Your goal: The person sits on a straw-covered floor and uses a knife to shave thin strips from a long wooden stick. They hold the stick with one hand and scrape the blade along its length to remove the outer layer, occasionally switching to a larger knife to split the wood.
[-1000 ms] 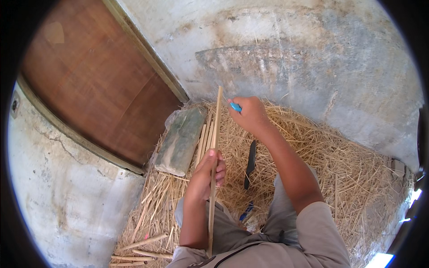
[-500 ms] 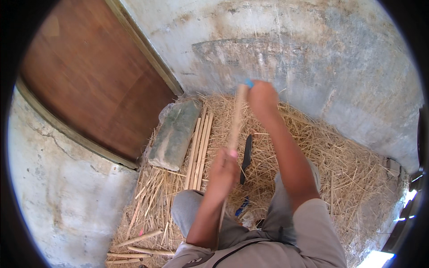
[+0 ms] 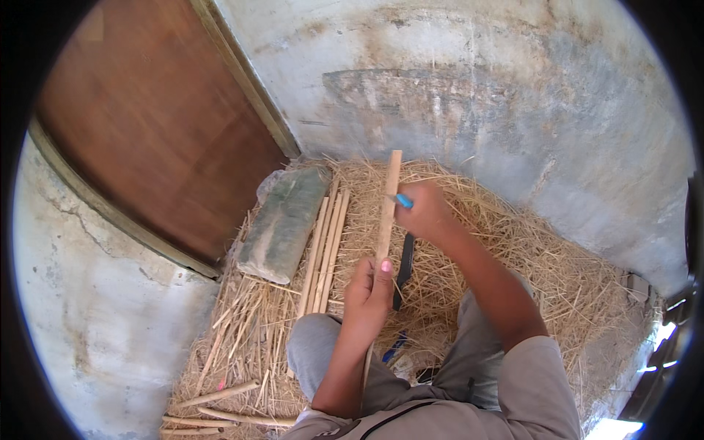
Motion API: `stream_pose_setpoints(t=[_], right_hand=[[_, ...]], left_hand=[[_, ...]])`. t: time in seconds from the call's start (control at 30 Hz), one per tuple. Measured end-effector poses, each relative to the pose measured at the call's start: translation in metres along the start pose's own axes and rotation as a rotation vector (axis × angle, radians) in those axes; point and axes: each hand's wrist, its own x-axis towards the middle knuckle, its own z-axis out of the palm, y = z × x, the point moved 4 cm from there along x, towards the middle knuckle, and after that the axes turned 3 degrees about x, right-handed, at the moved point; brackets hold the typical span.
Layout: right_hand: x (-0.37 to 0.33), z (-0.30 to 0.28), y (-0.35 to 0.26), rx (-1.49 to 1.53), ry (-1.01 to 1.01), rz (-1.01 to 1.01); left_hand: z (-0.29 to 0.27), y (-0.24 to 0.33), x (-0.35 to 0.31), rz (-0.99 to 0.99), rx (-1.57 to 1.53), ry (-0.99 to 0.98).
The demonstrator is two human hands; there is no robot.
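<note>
My left hand (image 3: 369, 288) is closed around a long, pale bamboo strip (image 3: 389, 213), which stands up in front of me with its lower part running down past my forearm. Its thumb presses along the strip. My right hand (image 3: 425, 207) is closed on a small blue-handled tool (image 3: 404, 200), whose thin dark tip meets the strip's face above my left hand. Most of this tool is hidden in the fist, so its exact kind does not show. Below the strip, a black long-bladed knife (image 3: 403, 271) lies on the straw, partly covered by my left hand.
Several cut strips (image 3: 323, 249) lie lengthwise to the left, beside a plastic-wrapped greenish block (image 3: 284, 224). Round sticks (image 3: 220, 394) rest at the lower left. A blue object (image 3: 394, 346) is between my legs. Straw (image 3: 557, 293) covers the floor, with a wall (image 3: 477, 110) and brown door (image 3: 161, 125) behind.
My right hand has come down along the strip from its top end, bringing the blue-handled tool nearer to me. My left hand still grips the strip and sits slightly lower.
</note>
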Motion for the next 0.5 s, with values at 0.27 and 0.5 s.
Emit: stream_pose_setpoints(t=[0.27,0.5], right_hand=[[0.005,-0.008,-0.014,-0.165,0.253,0.051],[0.026,-0.014,0.001,-0.325,0.445,0.118]], left_hand=[[-0.01,-0.01,0.002,0.199,0.311,0.107],[-0.007,-0.008,-0.001,0.143,0.266,0.061]])
